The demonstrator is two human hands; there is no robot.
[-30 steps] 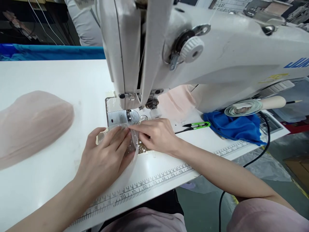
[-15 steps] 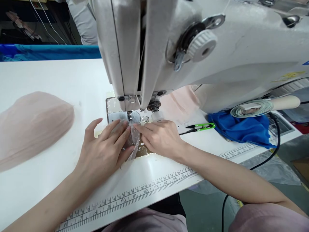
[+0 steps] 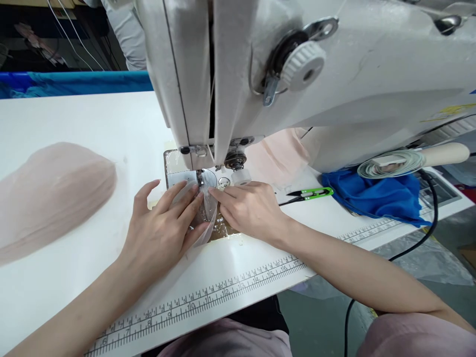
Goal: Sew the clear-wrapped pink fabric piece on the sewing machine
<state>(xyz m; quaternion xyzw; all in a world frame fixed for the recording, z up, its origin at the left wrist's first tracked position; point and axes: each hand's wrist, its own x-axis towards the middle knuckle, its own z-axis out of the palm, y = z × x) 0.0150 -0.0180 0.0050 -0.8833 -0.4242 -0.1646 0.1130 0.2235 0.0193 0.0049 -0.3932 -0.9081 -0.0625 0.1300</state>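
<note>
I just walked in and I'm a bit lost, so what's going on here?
A person is at a sewing machine with both hands on some sheer cloth by its metal foot. The left hand is spread over the cloth; the right hand is at its right edge. A pale pink piece lies to the left, and green snips and blue fabric lie to the right.
</note>
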